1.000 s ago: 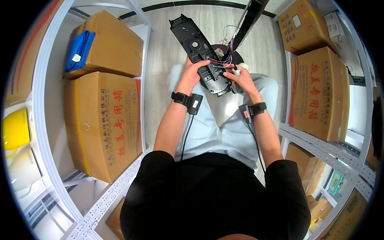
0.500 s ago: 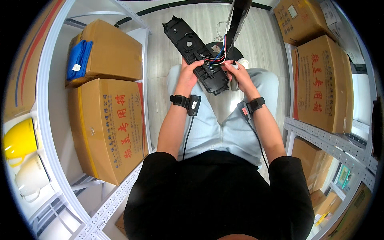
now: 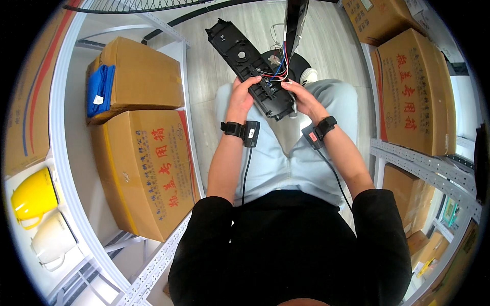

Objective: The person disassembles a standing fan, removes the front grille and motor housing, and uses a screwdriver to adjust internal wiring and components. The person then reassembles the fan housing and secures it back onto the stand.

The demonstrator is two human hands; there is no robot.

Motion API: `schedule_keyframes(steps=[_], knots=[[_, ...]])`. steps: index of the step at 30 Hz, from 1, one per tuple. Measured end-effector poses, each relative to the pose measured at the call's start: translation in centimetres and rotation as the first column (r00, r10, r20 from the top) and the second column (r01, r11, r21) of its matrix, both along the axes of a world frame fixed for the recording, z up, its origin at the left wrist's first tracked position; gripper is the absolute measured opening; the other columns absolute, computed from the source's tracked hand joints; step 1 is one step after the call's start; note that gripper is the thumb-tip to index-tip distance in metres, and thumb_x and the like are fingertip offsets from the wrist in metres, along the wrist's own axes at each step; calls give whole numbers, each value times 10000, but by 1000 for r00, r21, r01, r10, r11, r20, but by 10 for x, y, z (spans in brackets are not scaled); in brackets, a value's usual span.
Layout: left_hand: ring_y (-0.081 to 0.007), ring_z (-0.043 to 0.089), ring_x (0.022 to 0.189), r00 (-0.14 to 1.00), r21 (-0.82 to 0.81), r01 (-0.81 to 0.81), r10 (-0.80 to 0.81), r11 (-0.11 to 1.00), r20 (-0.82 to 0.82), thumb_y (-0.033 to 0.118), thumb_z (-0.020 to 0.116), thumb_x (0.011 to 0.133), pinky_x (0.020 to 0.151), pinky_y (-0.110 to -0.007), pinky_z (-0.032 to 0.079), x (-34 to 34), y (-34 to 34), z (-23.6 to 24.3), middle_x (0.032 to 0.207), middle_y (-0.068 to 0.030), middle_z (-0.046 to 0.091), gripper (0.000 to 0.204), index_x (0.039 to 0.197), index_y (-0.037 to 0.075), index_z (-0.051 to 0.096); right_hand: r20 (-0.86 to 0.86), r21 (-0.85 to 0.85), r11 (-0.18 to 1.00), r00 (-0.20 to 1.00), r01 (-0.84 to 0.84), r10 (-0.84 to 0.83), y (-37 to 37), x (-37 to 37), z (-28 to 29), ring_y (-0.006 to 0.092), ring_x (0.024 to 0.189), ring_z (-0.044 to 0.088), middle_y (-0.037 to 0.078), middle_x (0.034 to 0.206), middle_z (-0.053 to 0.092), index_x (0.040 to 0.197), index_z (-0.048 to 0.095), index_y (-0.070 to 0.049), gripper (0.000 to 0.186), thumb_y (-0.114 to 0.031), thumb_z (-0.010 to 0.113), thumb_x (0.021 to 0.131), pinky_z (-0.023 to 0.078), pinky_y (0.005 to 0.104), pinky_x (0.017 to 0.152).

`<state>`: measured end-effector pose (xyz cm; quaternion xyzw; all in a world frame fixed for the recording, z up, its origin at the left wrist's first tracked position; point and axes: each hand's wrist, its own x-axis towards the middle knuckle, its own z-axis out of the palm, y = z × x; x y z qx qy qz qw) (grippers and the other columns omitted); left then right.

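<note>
A long black plastic panel (image 3: 236, 64) with molded clips and a round silver disc hangs slanted above my knees. My left hand (image 3: 241, 99) grips its left edge, thumb on top and fingers hidden beneath. At its right edge, my right hand (image 3: 306, 100) is closed with the thumb on the panel, the other fingers mostly covered. A grey tool handle (image 3: 293, 115) pokes out below the panel beside my right hand; the rest is hidden. Red, white and blue wires (image 3: 284, 69) run from the panel up to a tall, thin black part (image 3: 294, 30).
A round black base (image 3: 301, 66) stands on the floor ahead. Shelves with cardboard boxes (image 3: 148, 168) flank me on the left and boxes (image 3: 413, 92) on the right. Yellow and white mugs (image 3: 35, 196) sit at far left. A black wire grille (image 3: 138, 6) crosses the top edge.
My right hand has shifted from the upright grey handle onto the panel's edge, and the handle is now mostly hidden. The view has moved slightly; the wire grille has come in.
</note>
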<state>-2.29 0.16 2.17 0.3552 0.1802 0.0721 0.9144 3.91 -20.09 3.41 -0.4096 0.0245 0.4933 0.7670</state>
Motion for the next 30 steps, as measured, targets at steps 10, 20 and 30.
schedule_keyframes(steps=[10, 20, 30], knots=[[-247, 665, 1028, 998, 16, 21, -22, 1000, 55, -92, 676, 781, 938, -382, 540, 0, -2, 4, 1134, -130, 669, 440, 1202, -18, 571, 46, 81, 996, 999, -25, 21, -1, 6, -18, 79, 962, 640, -14, 1055, 683, 1103, 654, -97, 194, -166, 694, 926, 520, 261, 869], [-237, 670, 1002, 999, 25, 40, -41, 999, 30, -104, 670, 782, 911, -372, 551, 4, -3, 3, 1120, -128, 668, 438, 1197, -13, 564, 44, 12, 1000, 999, -19, 19, 0, 4, -4, 99, 1001, 635, 11, 1102, 682, 1113, 652, -84, 222, -180, 700, 919, 510, 267, 886], [-224, 667, 986, 1000, 72, 14, -16, 997, 20, -135, 667, 776, 902, -358, 544, 5, -5, 6, 1110, -115, 665, 462, 1203, 1, 553, 110, -102, 994, 992, -45, 56, 0, 6, -2, 87, 983, 615, -8, 1065, 672, 1097, 659, -92, 280, -236, 752, 875, 480, 248, 878]])
